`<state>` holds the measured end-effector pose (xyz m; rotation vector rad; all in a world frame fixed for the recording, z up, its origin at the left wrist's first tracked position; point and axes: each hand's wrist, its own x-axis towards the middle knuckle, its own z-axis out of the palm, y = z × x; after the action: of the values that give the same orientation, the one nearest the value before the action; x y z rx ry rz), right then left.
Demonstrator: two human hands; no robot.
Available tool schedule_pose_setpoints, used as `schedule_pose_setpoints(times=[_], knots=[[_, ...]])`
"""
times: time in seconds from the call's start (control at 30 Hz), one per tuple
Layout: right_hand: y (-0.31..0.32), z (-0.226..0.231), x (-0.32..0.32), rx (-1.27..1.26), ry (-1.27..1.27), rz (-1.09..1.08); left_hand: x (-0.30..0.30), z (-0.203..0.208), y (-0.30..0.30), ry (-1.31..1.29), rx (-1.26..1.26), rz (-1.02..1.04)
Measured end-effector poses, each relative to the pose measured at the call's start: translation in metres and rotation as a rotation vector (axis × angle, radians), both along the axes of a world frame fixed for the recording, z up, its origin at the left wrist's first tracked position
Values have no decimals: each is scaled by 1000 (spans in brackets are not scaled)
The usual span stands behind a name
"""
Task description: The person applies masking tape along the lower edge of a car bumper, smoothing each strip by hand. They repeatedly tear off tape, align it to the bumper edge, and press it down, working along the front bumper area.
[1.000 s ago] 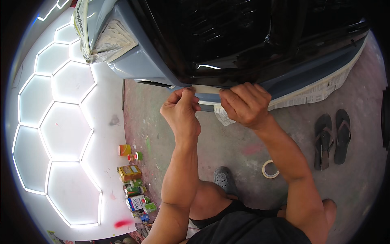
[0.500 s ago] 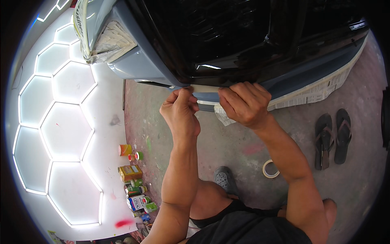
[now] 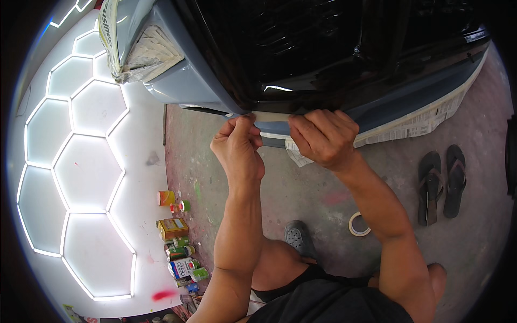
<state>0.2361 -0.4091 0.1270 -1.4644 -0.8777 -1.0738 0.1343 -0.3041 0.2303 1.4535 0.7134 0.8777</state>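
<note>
A short strip of masking tape (image 3: 271, 116) stretches between my two hands along the lower edge of the black grille (image 3: 301, 59). My left hand (image 3: 239, 145) pinches its left end, close to the blue-grey bumper (image 3: 199, 86). With curled fingers, my right hand (image 3: 326, 139) grips the other end, and its fingertips are partly hidden. Below the tape runs the bumper's lower lip, whose edge carries masking tape and newspaper (image 3: 425, 119). Crumpled masking paper (image 3: 152, 54) covers a part at the upper left.
On the floor by my right forearm lies a tape roll (image 3: 359, 224). A pair of flip-flops (image 3: 441, 183) rests at the right. Several paint cans and bottles (image 3: 173, 229) line the foot of the white wall at left, which bears glowing hexagon lights (image 3: 89, 172).
Both hands keep their hold on the tape strip at the grille's edge. Only a very slight shift of the left hand shows.
</note>
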Motion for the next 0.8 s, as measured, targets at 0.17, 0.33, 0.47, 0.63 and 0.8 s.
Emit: schedule_pose_setpoints(times=[0.17, 0.33, 0.47, 0.63, 0.8], knots=[[1, 1, -1, 5, -2, -6, 0, 1, 1, -29, -20, 10], [2, 2, -1, -2, -4, -16, -1, 1, 2, -11, 11, -3], [2, 5, -1, -2, -2, -17, -2, 2, 2, 3, 20, -5], [3, 3, -2, 1, 2, -11, -1, 3, 3, 6, 21, 6], [3, 4, -2, 3, 6, -11, 0, 5, 1, 3, 21, 13]])
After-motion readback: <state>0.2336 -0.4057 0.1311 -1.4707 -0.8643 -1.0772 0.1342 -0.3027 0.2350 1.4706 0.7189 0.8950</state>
